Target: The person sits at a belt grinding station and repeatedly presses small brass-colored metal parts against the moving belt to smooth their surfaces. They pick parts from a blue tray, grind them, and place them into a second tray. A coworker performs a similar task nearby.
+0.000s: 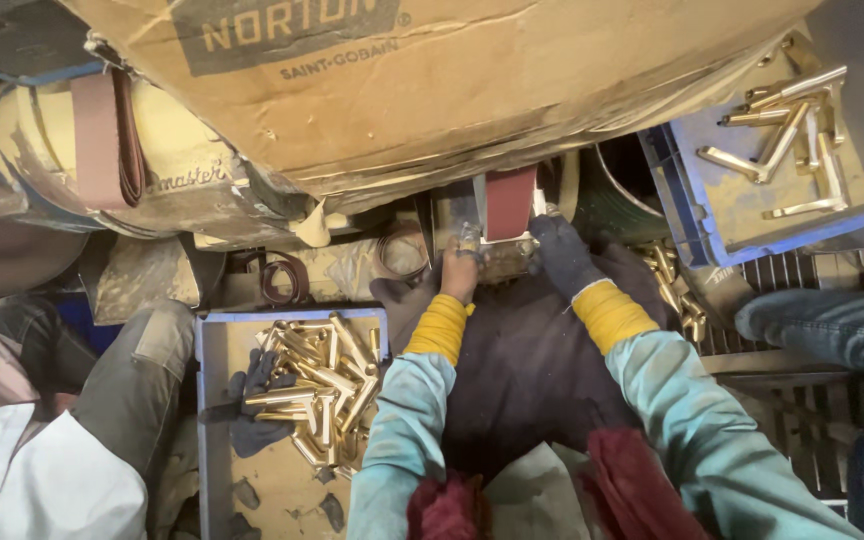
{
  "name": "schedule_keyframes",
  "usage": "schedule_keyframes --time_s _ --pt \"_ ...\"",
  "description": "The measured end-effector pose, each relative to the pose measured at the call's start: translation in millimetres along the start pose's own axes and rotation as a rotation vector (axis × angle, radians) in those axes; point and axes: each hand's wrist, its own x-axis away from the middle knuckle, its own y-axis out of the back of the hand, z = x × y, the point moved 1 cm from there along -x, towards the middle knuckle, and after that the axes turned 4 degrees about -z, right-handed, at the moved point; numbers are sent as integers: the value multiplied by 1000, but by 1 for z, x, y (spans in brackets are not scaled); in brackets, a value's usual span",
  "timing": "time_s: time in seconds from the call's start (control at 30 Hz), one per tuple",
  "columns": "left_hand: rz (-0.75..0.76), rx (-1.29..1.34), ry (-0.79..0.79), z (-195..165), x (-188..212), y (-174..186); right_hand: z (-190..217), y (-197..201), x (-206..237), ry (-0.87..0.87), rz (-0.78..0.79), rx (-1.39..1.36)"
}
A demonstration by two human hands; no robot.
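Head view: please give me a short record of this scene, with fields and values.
left hand: bare, presses a small metal part to the belt
right hand: dark glove, at the belt's other side
sanding belt: reddish, upright
left tray: blue, holds brass parts and a dark glove
right tray: blue, holds fewer brass pieces

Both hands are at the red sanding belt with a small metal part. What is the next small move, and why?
Probably ease the part lightly against the sanding belt. The left hand pinches it beside the belt, the gloved right hand steadies at the belt's edge, and whether part and belt touch is not clear. The crate of brass pieces waits at the left.
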Motion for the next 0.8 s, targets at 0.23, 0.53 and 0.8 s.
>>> schedule_keyframes --time_s 0.23,0.53,0.8 --pt "76 36 -243 6 24 15 -30 7 11 177 0 -21" --pt "7 58 52 13 -9 12 -26 -2 -16 22 -34 56" --pt "80 58 -230 19 23 30 -48 7 3 176 6 47"
